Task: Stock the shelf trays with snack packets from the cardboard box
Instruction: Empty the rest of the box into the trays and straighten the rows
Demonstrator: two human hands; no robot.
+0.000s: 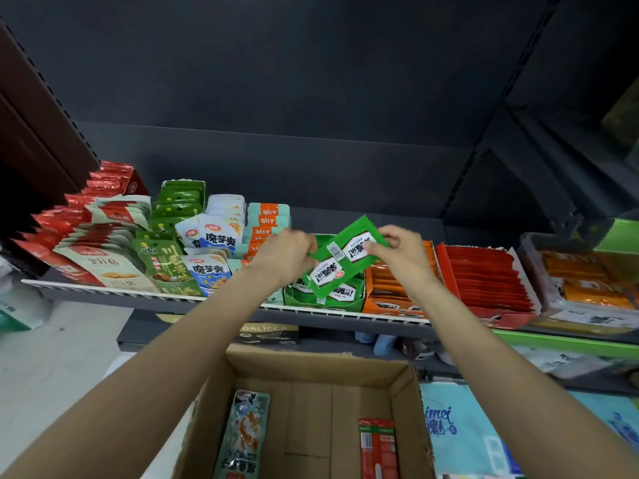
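Both hands are up at the shelf from where I'm standing: the left hand [288,252] pinches the near end of a green packet [340,261] and the right hand [397,252] pinches the far end, so the packet is held between them, tilted, just above the green tray [323,299]. That tray already has matching green packets in it, so I'd guess this one is about to be tucked in on top or behind.

Only one camera view here (head-mounted, looking down), so that's all I've got. Progress looks far along to me: the orange tray [387,292] and red tray [484,281] beside it look packed. The cardboard box [311,409] below shows mostly bare bottom, with just a pale long packet [243,433] and a red-green packet [378,447] visible. So maybe a few placements left, assuming nothing hides below the frame edge.
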